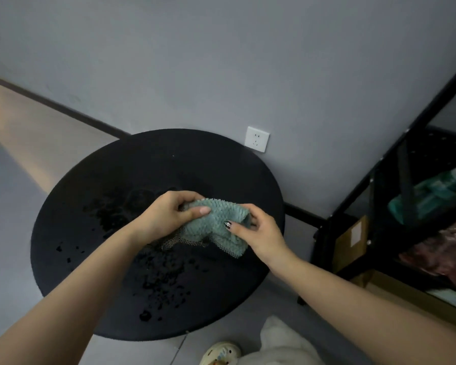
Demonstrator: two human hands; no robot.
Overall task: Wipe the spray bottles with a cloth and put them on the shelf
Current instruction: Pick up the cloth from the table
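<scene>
A green textured cloth [217, 223] is bunched between both hands above the round black table [95, 206]. My left hand [169, 214] grips its left end, thumb laid across the top. My right hand [258, 233] pinches its right end from the side. Water drops spot the tabletop around and below the hands. A green spray bottle [432, 196] lies blurred on the black shelf [395, 154] at the right edge. No bottle stands on the table.
A white wall socket [256, 139] sits on the grey wall behind the table. Cardboard boxes [349, 241] and a reddish bundle [442, 254] fill the lower shelf. A light shoe [220, 353] and white fabric [279, 343] show at the bottom.
</scene>
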